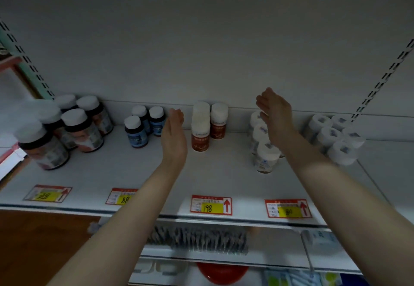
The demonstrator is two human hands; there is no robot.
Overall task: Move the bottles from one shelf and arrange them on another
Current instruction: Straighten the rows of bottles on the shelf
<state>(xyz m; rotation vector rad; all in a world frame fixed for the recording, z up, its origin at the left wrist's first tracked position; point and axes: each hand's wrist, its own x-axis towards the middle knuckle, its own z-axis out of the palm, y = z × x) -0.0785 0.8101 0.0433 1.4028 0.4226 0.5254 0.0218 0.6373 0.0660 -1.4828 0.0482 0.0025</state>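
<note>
On the white shelf (134, 173) stand several groups of white-capped bottles. Brown-labelled bottles (201, 135) stand in the middle, between my two hands. My left hand (173, 133) is flat and empty just left of them, fingers pointing at the back wall. My right hand (275, 115) is raised, flat and empty, to their right, in front of a row of white bottles (265, 155). Blue-labelled dark bottles (137, 132) stand left of my left hand. Neither hand touches a bottle.
Large dark bottles with pale labels (78, 128) crowd the far left. More white bottles (336, 137) stand at the right. Red and yellow price tags (210, 205) line the shelf front. Lower shelves hold packets and a red item (221, 272). Slotted uprights (380, 79) flank the bay.
</note>
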